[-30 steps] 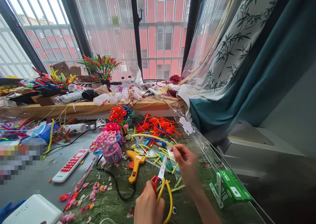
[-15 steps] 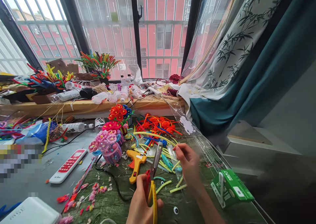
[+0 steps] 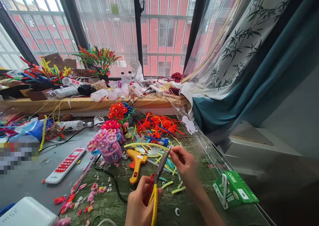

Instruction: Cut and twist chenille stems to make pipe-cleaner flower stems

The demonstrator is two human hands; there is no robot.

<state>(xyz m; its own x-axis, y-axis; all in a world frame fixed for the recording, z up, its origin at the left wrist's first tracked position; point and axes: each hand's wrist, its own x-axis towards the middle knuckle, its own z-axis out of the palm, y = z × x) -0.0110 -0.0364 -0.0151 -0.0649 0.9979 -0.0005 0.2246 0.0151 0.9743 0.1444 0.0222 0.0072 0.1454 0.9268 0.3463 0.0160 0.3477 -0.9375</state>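
Note:
My left hand [image 3: 139, 204] grips the red and yellow handles of a pair of scissors [image 3: 156, 182], blades slightly apart and pointing up towards my right hand. My right hand [image 3: 185, 166] is closed in a pinch at the blade tips, holding something small I cannot make out, over a heap of yellow and green pipe cleaners [image 3: 159, 154]. An orange glue gun [image 3: 137, 161] lies just left of the scissors.
Pink pipe-cleaner flower pots [image 3: 108, 146] and red-orange flowers [image 3: 118, 111] stand behind. A red and white remote [image 3: 66, 164], a green box [image 3: 235, 189], a googly eye [image 3: 177, 211], cut scraps and a black cord litter the green mat. The sill holds bottles and more craft flowers.
The scissors swung from leaning right to nearly upright, their tips now meeting my right hand's pinch. My right hand drew slightly left and closer. The view tilted down a little.

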